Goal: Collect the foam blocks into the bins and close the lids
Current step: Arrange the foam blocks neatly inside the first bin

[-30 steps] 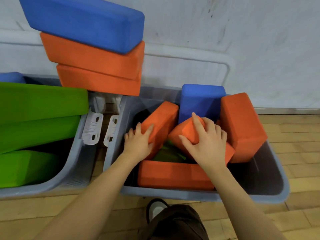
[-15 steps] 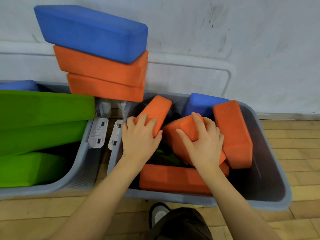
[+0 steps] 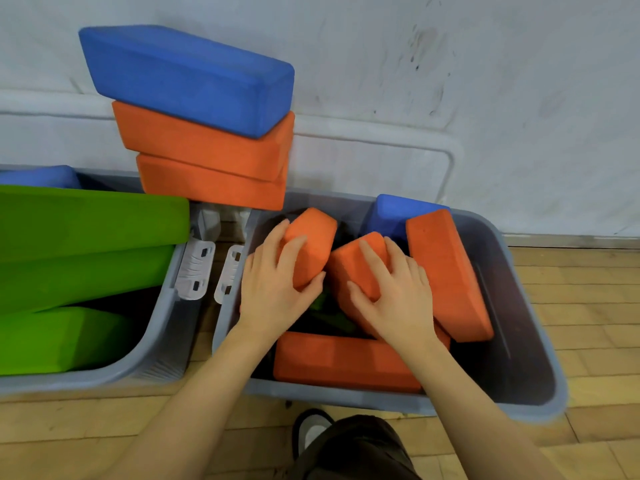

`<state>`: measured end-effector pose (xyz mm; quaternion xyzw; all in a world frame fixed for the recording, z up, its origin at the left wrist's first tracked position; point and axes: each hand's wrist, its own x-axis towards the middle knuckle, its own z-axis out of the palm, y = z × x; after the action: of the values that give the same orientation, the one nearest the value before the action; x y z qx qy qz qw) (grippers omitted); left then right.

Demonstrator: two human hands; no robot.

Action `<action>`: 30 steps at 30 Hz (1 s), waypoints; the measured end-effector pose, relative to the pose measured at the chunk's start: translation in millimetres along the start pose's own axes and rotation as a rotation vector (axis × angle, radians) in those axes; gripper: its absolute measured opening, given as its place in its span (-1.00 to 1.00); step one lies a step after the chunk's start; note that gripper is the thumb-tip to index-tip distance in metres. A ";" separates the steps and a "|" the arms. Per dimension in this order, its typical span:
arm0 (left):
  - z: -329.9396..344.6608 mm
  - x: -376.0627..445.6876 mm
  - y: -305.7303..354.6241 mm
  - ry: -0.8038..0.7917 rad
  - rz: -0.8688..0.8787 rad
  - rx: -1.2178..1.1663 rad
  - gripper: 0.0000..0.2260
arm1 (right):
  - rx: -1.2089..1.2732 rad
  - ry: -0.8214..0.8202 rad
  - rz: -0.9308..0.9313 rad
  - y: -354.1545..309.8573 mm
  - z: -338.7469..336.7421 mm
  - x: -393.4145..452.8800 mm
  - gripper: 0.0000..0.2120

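A grey bin (image 3: 530,382) on the floor holds several orange foam blocks and one blue block (image 3: 391,213) at its back. My left hand (image 3: 273,289) grips a tilted orange block (image 3: 315,233) at the bin's left side. My right hand (image 3: 398,292) lies over another orange block (image 3: 353,261) in the middle, fingers curled on it. A long orange block (image 3: 446,271) leans at the right, and one (image 3: 343,362) lies flat at the front. Something green (image 3: 329,317) shows underneath.
A second grey bin (image 3: 162,327) at the left is full of green blocks (image 3: 79,220), with a blue one (image 3: 38,176) behind. A blue block (image 3: 187,77) on two orange blocks (image 3: 204,147) is stacked against the white wall. White latches (image 3: 195,268) sit between the bins. My shoe (image 3: 311,431) is on the wood floor.
Both hands have pushed the two orange blocks lower into the bin. The blue block and the long orange block at the right have sunk deeper and tipped back.
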<state>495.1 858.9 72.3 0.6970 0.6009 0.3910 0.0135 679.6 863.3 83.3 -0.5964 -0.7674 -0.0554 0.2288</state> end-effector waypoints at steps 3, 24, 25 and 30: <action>-8.1 24.8 10.3 0.016 0.019 0.063 -0.50 | 0.003 0.092 0.114 -2.2 -9.8 8.1 -0.49; 13.5 -9.8 11.3 -0.417 -0.217 0.121 -0.11 | 0.068 0.074 0.229 4.7 -33.9 -7.1 -0.47; 12.2 -9.2 9.2 -0.378 -0.190 0.128 -0.14 | 0.073 0.085 0.221 4.4 -31.7 -7.6 -0.48; 13.4 3.5 -7.9 -0.141 -0.134 0.264 -0.33 | 0.176 0.124 0.264 0.2 -26.1 -2.7 -0.51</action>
<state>496.0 870.1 60.9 0.6768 0.6898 0.2569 -0.0097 687.8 851.6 105.4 -0.6652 -0.6686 0.0056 0.3324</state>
